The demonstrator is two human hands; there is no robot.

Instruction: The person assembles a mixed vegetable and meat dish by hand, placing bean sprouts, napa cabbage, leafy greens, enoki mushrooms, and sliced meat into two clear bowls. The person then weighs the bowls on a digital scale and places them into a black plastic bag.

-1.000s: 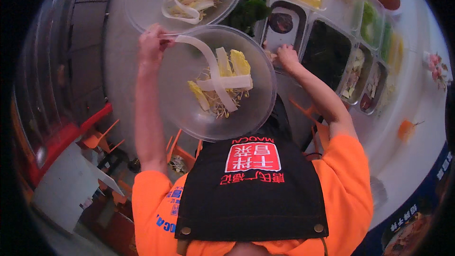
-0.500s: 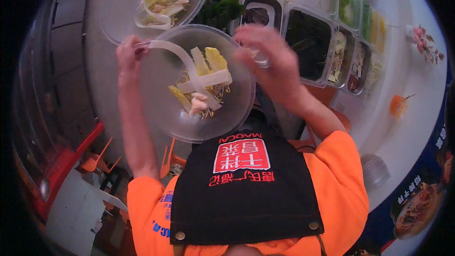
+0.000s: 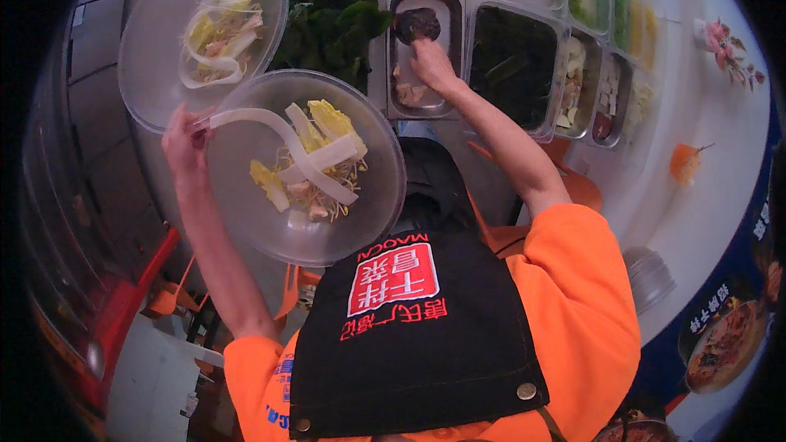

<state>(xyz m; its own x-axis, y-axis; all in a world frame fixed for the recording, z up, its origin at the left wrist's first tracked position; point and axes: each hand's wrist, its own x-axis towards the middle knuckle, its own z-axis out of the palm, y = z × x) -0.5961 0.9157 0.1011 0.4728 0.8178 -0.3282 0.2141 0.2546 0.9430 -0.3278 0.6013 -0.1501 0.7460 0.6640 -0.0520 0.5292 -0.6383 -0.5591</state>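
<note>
My left hand (image 3: 187,141) grips the left rim of a clear plastic bowl (image 3: 383,188), fingers closed on it. A wide pale strip (image 3: 282,127) runs from these fingers across the bowl. Under it lie yellow cabbage leaves (image 3: 331,119), bean sprouts (image 3: 340,180) and small pale pieces (image 3: 317,210). My right hand (image 3: 431,62) reaches into a metal tray (image 3: 454,8), its fingers bunched at a dark, clumped food (image 3: 417,23). Its fingertips are partly hidden, so what they hold cannot be made out. Pale pieces (image 3: 409,92) lie at the tray's near end.
A second clear bowl (image 3: 151,33) with similar food stands at the far left. Leafy greens (image 3: 332,16) lie beside the metal tray. To the right are a container of dark green strips (image 3: 512,65) and several smaller food trays (image 3: 577,86). Stacked clear lids or bowls (image 3: 648,278) stand farther right.
My right hand has moved from beside the bowl's right rim, away from me, into the metal tray. The held bowl has shifted left and slightly nearer in view, with my left hand still on its rim.
</note>
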